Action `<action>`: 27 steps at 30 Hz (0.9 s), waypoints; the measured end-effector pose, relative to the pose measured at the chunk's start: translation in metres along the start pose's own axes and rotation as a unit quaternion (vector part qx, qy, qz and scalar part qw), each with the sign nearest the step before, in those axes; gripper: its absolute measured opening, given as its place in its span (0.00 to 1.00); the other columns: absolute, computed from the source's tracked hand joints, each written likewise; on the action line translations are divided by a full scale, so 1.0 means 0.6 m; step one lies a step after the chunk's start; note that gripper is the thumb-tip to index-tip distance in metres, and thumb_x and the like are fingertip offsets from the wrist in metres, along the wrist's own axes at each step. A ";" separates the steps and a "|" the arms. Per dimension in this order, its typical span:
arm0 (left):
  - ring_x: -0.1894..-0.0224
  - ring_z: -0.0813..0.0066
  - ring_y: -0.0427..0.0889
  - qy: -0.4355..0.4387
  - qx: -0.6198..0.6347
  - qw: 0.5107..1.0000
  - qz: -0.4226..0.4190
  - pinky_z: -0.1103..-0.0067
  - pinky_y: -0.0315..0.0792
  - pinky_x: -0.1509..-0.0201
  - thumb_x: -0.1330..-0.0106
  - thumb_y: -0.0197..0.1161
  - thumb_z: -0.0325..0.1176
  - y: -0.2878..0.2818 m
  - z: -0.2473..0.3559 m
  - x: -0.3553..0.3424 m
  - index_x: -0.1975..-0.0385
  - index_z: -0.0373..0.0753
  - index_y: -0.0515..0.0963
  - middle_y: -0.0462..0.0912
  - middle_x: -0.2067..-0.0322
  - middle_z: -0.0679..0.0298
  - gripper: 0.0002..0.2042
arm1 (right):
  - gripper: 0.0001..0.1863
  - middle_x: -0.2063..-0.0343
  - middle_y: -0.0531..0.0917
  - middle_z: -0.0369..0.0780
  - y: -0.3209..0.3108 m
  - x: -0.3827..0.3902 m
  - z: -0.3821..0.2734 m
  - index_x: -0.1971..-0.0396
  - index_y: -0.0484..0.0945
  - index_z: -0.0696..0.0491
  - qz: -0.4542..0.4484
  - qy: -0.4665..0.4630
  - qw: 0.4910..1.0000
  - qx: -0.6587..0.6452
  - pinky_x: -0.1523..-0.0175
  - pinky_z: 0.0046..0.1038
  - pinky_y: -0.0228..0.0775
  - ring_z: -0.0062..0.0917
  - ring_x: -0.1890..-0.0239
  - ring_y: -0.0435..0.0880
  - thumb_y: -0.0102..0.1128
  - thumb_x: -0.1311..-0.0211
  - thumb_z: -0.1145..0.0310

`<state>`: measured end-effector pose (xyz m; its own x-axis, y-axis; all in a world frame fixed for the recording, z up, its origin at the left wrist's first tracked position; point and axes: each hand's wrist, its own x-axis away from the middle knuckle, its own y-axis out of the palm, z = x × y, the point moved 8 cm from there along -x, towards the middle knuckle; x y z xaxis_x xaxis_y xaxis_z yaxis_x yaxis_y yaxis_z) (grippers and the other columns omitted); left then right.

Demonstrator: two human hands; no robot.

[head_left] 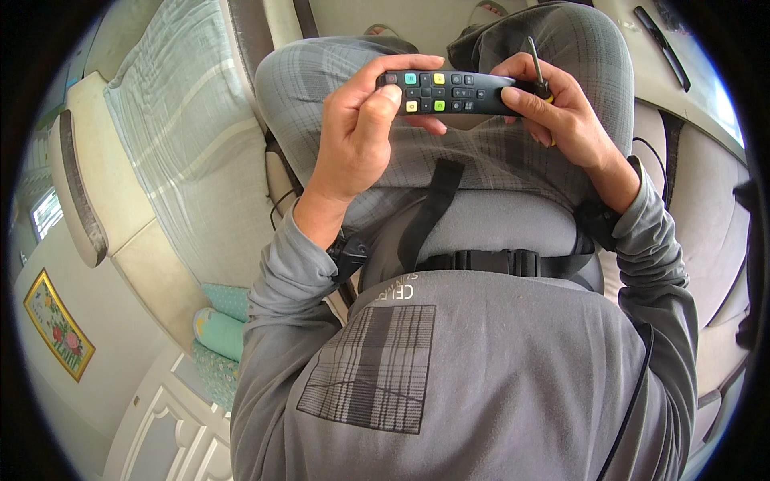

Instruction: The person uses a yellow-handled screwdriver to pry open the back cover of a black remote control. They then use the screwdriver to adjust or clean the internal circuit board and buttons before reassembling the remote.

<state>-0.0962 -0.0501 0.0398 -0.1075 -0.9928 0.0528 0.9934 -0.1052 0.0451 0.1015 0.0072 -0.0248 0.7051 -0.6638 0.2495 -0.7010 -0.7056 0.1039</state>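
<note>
Above my lap I hold a black remote control (439,94) sideways between both hands, its button face up. Some of its buttons are coloured teal, yellow and green. My left hand (361,124) is closed round the left end, the thumb resting on the face near the corner. At the other end my right hand (565,116) pinches the remote with thumb and fingers. That same hand also keeps a small screwdriver (540,76), its metal shaft pointing up and away, the yellow and black handle partly hidden in the fingers.
I sit on a light sofa (710,224), in plaid trousers, a black buckled strap (497,262) across my waist. At the far right a long black object (662,48) lies on a pale tabletop (710,100). To the left are a striped cover (188,104) and teal cushions (220,333).
</note>
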 end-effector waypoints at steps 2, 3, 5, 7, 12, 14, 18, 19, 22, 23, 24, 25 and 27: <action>0.63 0.70 0.89 0.005 0.007 1.000 0.009 0.77 0.85 0.56 0.24 0.42 0.31 -0.001 -0.001 0.000 0.44 0.29 0.77 0.86 0.53 0.54 0.20 | 0.16 0.72 0.80 0.33 -0.001 0.000 -0.001 0.47 0.79 0.54 0.004 -0.003 1.000 0.004 0.79 0.10 0.56 0.05 0.83 0.67 0.60 0.22 0.57; 0.64 0.72 0.89 0.014 -0.004 1.000 0.017 0.77 0.85 0.56 0.24 0.44 0.31 -0.004 0.001 0.000 0.43 0.29 0.77 0.87 0.55 0.55 0.19 | 0.16 0.72 0.80 0.33 -0.002 0.001 -0.001 0.47 0.79 0.54 0.006 -0.007 1.000 0.004 0.78 0.10 0.56 0.05 0.83 0.68 0.60 0.22 0.57; 0.64 0.75 0.88 0.033 -0.025 0.998 0.039 0.79 0.85 0.56 0.23 0.48 0.29 -0.012 0.005 -0.002 0.43 0.31 0.78 0.87 0.57 0.57 0.16 | 0.16 0.72 0.80 0.32 -0.004 0.001 -0.005 0.46 0.79 0.54 0.019 -0.025 0.999 0.014 0.78 0.10 0.57 0.05 0.82 0.68 0.60 0.22 0.58; 0.64 0.78 0.87 0.031 -0.074 0.995 0.055 0.80 0.84 0.56 0.24 0.54 0.28 -0.027 0.008 -0.004 0.43 0.31 0.78 0.88 0.60 0.59 0.14 | 0.16 0.71 0.81 0.32 -0.007 0.003 -0.012 0.45 0.80 0.54 0.042 -0.053 0.997 0.032 0.77 0.10 0.59 0.05 0.81 0.69 0.61 0.22 0.60; 0.63 0.79 0.87 0.010 -0.084 0.994 0.075 0.80 0.84 0.56 0.26 0.63 0.28 -0.049 0.007 -0.003 0.46 0.31 0.81 0.88 0.64 0.62 0.12 | 0.15 0.67 0.83 0.31 -0.005 0.010 -0.035 0.43 0.81 0.54 0.065 -0.138 0.982 0.110 0.74 0.12 0.59 0.05 0.79 0.69 0.62 0.23 0.64; 0.63 0.79 0.87 -0.012 -0.046 0.996 0.075 0.80 0.85 0.55 0.25 0.63 0.28 -0.049 -0.001 0.001 0.49 0.30 0.83 0.88 0.64 0.61 0.11 | 0.15 0.66 0.83 0.31 -0.004 0.011 -0.040 0.43 0.81 0.55 0.067 -0.157 0.978 0.122 0.73 0.13 0.59 0.06 0.77 0.69 0.62 0.23 0.65; 0.63 0.76 0.89 -0.012 -0.026 0.998 0.059 0.79 0.85 0.56 0.25 0.61 0.27 -0.047 -0.004 0.006 0.49 0.28 0.84 0.89 0.63 0.59 0.11 | 0.15 0.63 0.82 0.31 -0.003 0.011 -0.042 0.42 0.80 0.56 0.066 -0.173 0.975 0.123 0.71 0.14 0.59 0.07 0.76 0.68 0.62 0.23 0.66; 0.64 0.75 0.89 -0.012 -0.009 0.999 0.051 0.79 0.85 0.56 0.25 0.61 0.27 -0.046 -0.004 0.008 0.48 0.28 0.84 0.89 0.63 0.59 0.12 | 0.15 0.63 0.82 0.31 -0.002 0.011 -0.042 0.42 0.80 0.56 0.064 -0.173 0.975 0.122 0.71 0.14 0.59 0.07 0.76 0.68 0.61 0.23 0.67; 0.64 0.74 0.90 -0.005 0.010 0.999 0.035 0.79 0.85 0.57 0.26 0.61 0.26 -0.044 -0.004 0.011 0.47 0.28 0.83 0.89 0.63 0.59 0.13 | 0.15 0.63 0.81 0.31 -0.002 0.013 -0.045 0.42 0.80 0.55 0.068 -0.189 0.972 0.125 0.71 0.14 0.59 0.07 0.76 0.68 0.61 0.22 0.66; 0.65 0.74 0.90 -0.002 0.012 0.999 0.032 0.79 0.85 0.57 0.26 0.61 0.26 -0.043 -0.003 0.013 0.47 0.29 0.83 0.89 0.62 0.58 0.13 | 0.15 0.63 0.81 0.31 -0.003 0.013 -0.043 0.42 0.80 0.55 0.069 -0.184 0.973 0.122 0.71 0.14 0.59 0.07 0.76 0.68 0.61 0.22 0.66; 0.65 0.74 0.90 0.000 0.006 0.999 0.034 0.79 0.85 0.57 0.26 0.61 0.26 -0.043 -0.003 0.014 0.47 0.29 0.84 0.89 0.62 0.59 0.13 | 0.15 0.63 0.82 0.31 -0.004 0.013 -0.042 0.42 0.80 0.55 0.071 -0.179 0.974 0.119 0.71 0.14 0.59 0.06 0.76 0.68 0.61 0.22 0.66; 0.65 0.75 0.90 0.001 0.000 0.999 0.038 0.80 0.85 0.58 0.26 0.61 0.26 -0.043 -0.003 0.015 0.47 0.29 0.84 0.89 0.62 0.59 0.13 | 0.15 0.63 0.82 0.31 -0.005 0.012 -0.041 0.42 0.80 0.55 0.072 -0.173 0.975 0.116 0.71 0.14 0.59 0.06 0.76 0.68 0.61 0.22 0.66; 0.65 0.75 0.90 0.008 -0.015 0.999 0.039 0.81 0.85 0.58 0.26 0.61 0.26 -0.042 -0.001 0.015 0.47 0.29 0.84 0.89 0.63 0.59 0.13 | 0.15 0.62 0.82 0.31 -0.006 0.013 -0.041 0.42 0.80 0.55 0.072 -0.176 0.974 0.123 0.71 0.13 0.60 0.06 0.76 0.68 0.61 0.22 0.66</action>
<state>-0.1225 -0.0565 0.0383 -0.0295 -0.9988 0.0386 0.9995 -0.0290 0.0123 0.1069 0.0104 0.0008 0.6254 -0.7731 -0.1059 -0.7785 -0.6089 -0.1524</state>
